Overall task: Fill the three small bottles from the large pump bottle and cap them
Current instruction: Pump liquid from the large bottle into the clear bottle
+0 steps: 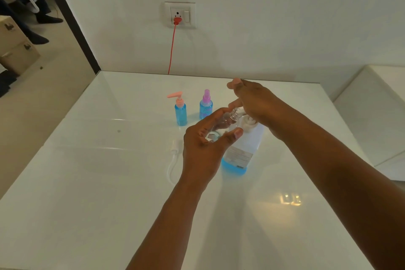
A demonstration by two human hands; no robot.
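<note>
My left hand grips a small clear bottle, tilted with its open threaded neck up against the white pump nozzle of the large pump bottle. That large bottle stands on the table, with blue liquid low at its base. My right hand lies flat on top of the pump head, fingers straight. Two small bottles filled with blue liquid stand behind: one with a pink pump cap, one with a purple spray cap.
A white pump cap with its tube lies on the glossy white table, left of my left hand. A red cord hangs from the wall socket behind the table. A white surface sits at the right.
</note>
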